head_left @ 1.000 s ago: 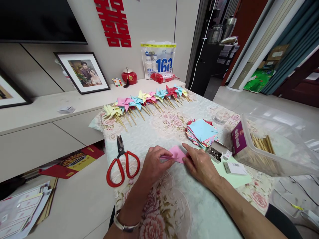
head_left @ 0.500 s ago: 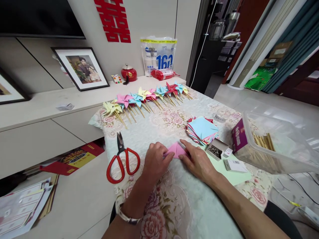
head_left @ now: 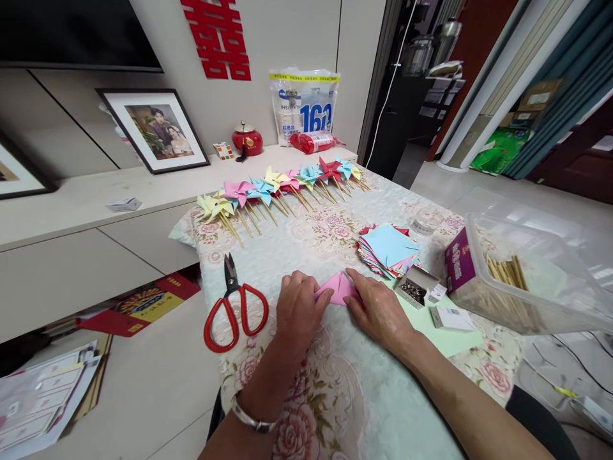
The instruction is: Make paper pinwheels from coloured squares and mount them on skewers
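A folded pink paper [head_left: 338,287] lies on the floral tablecloth [head_left: 335,390] between my hands. My left hand [head_left: 299,313] pinches its left corner with the fingertips. My right hand [head_left: 378,310] presses down on the paper's right side, fingers flat on it. The fold forms a small triangle pointing away from me. Red-handled scissors [head_left: 234,310] lie just left of my left hand.
A stack of coloured paper squares [head_left: 389,250] and an open box of pins [head_left: 416,291] sit right of my hands. A clear tub of wooden sticks [head_left: 527,281] stands further right. A row of finished paper pinwheels [head_left: 278,188] lies at the table's far edge.
The pink paper went from a flatter piece to a raised triangle. Both hands shifted slightly further onto it and stay on it.
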Demonstrator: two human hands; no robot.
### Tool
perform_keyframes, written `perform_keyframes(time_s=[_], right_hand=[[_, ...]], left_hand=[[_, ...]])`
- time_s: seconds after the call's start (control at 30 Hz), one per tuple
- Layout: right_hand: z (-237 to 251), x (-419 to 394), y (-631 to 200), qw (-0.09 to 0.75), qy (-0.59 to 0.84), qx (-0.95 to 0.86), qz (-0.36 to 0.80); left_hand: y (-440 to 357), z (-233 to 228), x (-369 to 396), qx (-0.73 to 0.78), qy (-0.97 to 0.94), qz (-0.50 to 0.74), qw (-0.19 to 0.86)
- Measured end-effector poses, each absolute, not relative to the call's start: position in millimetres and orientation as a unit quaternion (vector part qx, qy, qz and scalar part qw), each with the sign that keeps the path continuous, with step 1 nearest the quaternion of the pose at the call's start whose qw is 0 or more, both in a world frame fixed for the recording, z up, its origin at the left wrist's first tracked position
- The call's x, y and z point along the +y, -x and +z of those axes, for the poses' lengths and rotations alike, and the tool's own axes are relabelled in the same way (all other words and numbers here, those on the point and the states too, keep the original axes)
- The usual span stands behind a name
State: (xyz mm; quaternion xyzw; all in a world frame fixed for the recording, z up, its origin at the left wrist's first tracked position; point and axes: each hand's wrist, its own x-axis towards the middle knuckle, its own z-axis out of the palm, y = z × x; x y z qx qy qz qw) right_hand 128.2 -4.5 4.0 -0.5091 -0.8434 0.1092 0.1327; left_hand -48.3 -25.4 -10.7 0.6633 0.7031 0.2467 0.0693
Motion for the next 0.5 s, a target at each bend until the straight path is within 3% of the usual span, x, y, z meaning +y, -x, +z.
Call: perform_keyframes(time_s=[0.5], right_hand=[[-0.1,-4.6,-130.7,0.146,0.496,-0.849,0.11]], left_hand=[[55.4,-1.7,-23.3,0.726,-0.634,0.237,0.116]])
